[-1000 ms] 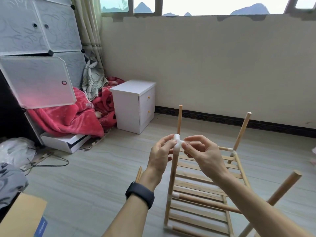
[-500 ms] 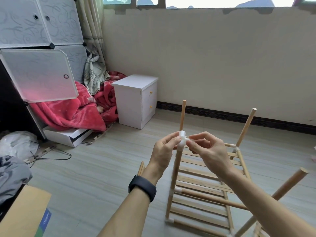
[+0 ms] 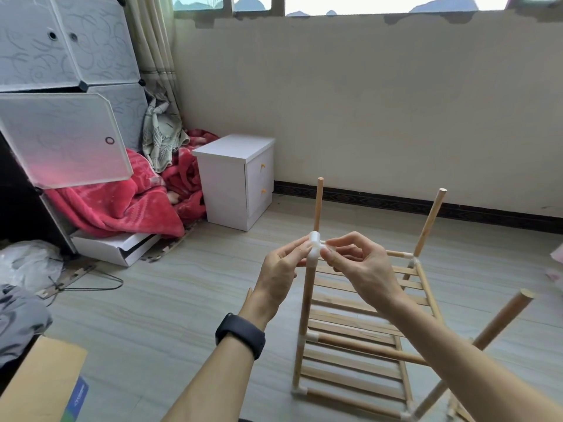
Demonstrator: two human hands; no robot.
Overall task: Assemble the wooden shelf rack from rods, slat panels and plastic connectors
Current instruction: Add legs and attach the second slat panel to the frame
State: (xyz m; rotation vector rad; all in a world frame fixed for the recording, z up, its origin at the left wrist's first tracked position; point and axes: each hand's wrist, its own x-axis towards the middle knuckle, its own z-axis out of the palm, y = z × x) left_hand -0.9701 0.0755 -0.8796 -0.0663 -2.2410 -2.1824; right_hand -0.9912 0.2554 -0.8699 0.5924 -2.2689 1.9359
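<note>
The partly built wooden rack point(image 3: 359, 327) stands on the floor in front of me, with slat panels between upright rods. A white plastic connector point(image 3: 314, 245) sits partway up the near-left rod point(image 3: 317, 202), whose bare top sticks out above it. My left hand point(image 3: 281, 269) pinches the connector from the left and my right hand point(image 3: 359, 263) pinches it from the right. Another rod point(image 3: 430, 222) rises at the far right corner. A thick rod point(image 3: 499, 327) slants up at the near right.
A white two-drawer nightstand point(image 3: 240, 181) stands by the wall at the left, next to red blankets point(image 3: 122, 205). A plastic cube cabinet point(image 3: 61, 86) with an open door fills the left. A cardboard box point(image 3: 39, 382) sits at the lower left. Wood-look floor lies around the rack.
The view has shifted slightly. Both hands stay pinched on the white connector at the same spot on the rod.
</note>
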